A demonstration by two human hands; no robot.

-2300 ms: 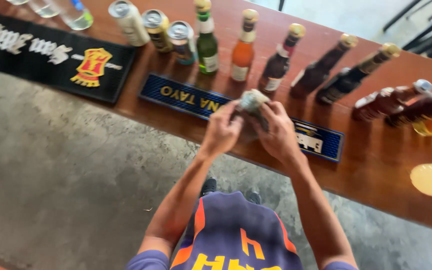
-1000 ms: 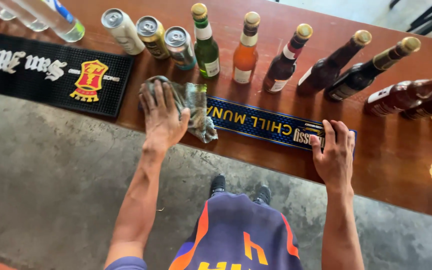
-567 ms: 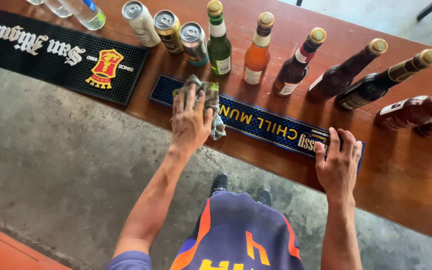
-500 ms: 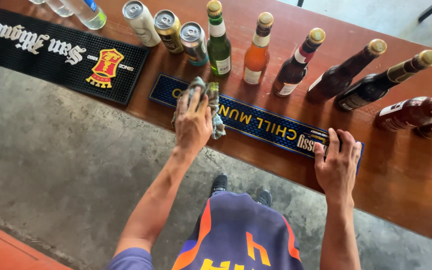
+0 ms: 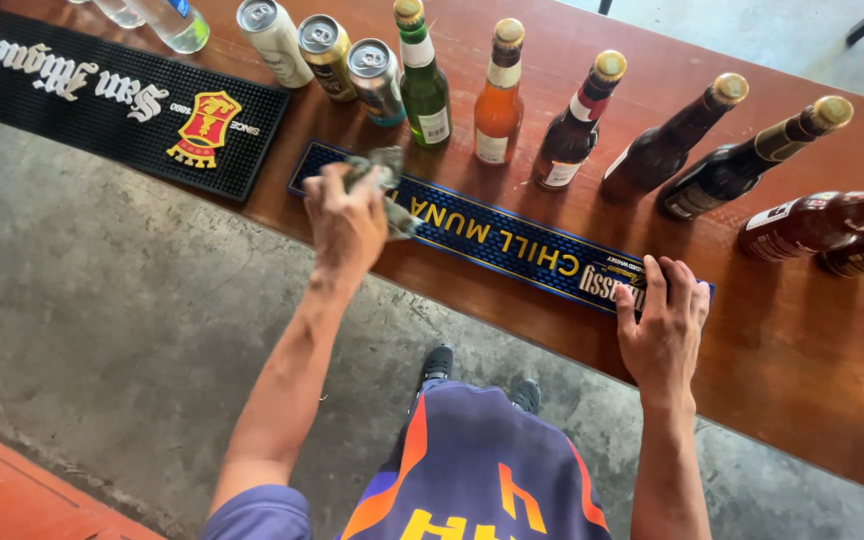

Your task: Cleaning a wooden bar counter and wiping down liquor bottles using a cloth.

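Note:
My left hand (image 5: 345, 222) grips a crumpled grey cloth (image 5: 380, 170) and presses it on the left end of a long narrow blue bar mat (image 5: 492, 232) lying on the wooden counter (image 5: 782, 340). My right hand (image 5: 662, 325) lies flat, fingers spread, on the mat's right end and holds nothing. The hand covers most of the cloth.
Behind the mat stand three cans (image 5: 327, 50) and a row of glass bottles, green (image 5: 422, 80), orange (image 5: 500, 95) and several dark ones (image 5: 672, 145), some lying at the far right (image 5: 822, 225). A large black bar mat (image 5: 112, 100) lies at the left. Concrete floor (image 5: 82, 320) is below.
My left hand has slid the cloth along the left part of the blue mat towards its left end. My right hand has stayed pressed on the right end.

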